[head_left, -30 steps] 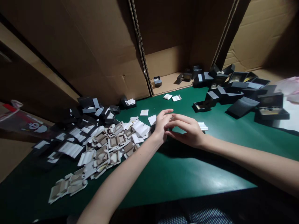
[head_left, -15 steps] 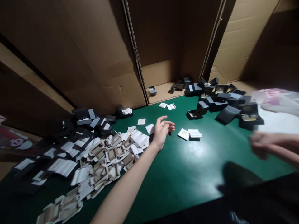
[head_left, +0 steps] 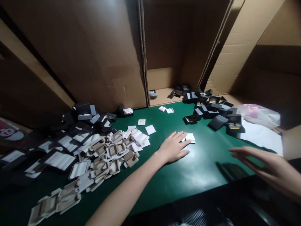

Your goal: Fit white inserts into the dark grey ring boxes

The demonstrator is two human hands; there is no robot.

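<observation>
While your left hand (head_left: 173, 148) lies flat and unclenched on the green table (head_left: 164, 182), its fingertips touch the small white card (head_left: 189, 137) — long axis running left to right. Far right, open black boxes (head_left: 211, 108) hold pale inserts. Your right hand (head_left: 270, 168) hovers spread — holding nothing.

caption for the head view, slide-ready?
Left hand flat on green table touching white cards; right hand open above table edge; black boxes behind.
</observation>
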